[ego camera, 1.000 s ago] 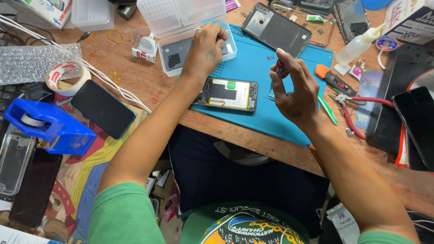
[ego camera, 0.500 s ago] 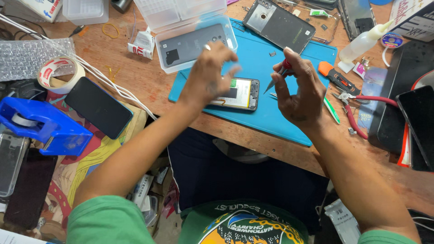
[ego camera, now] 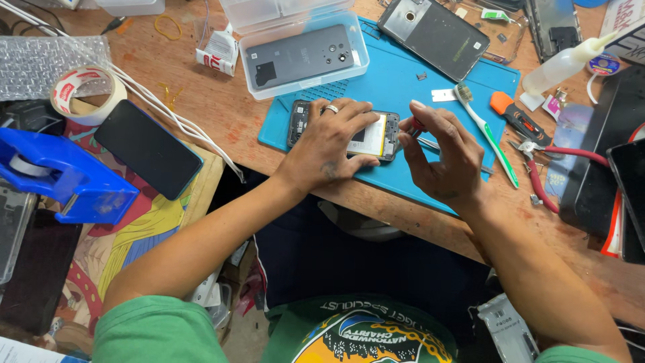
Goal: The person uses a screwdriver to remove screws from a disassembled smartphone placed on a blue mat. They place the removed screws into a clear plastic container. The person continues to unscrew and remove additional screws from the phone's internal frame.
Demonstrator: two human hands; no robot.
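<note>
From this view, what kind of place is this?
Likely a phone repair bench: an opened phone under both hands on a blue work mat, another phone with its back off, and red-handled pliers nearby.

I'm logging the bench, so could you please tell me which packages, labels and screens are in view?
Dark phone screen: left of the blue mat, black rectangle, blue edge.
Small packet: beside the clear box, white with red print.
Clear plastic box: top of the mat, holding a grey phone back.
Foil pouch: bottom right, silvery.
</note>
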